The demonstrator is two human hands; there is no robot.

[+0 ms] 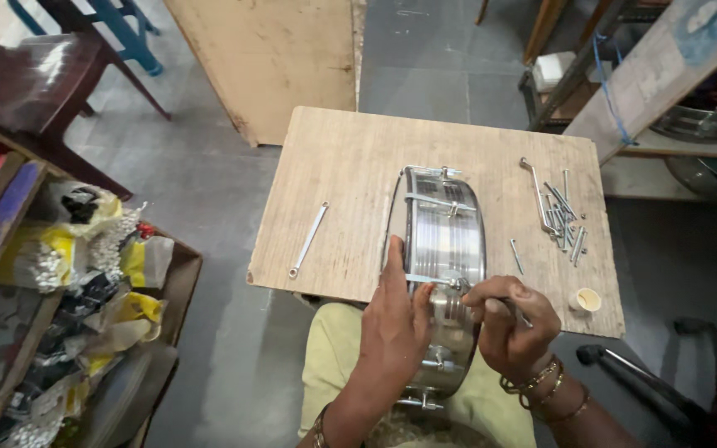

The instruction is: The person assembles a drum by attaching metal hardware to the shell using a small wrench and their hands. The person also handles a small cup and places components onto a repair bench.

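Both hands [450,319] grip the upright metal drum shell [444,249].

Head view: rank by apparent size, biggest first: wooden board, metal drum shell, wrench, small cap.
1. wooden board
2. metal drum shell
3. wrench
4. small cap
The drum stands nearer the camera, but the order still looks clear.

Pretty even, soft daylight, no harsh shadows. Some glare on the shiny metal drum [444,241] and the dark chair seat [39,62]. Edges look stretched, wide-angle style, and corners go slightly soft.
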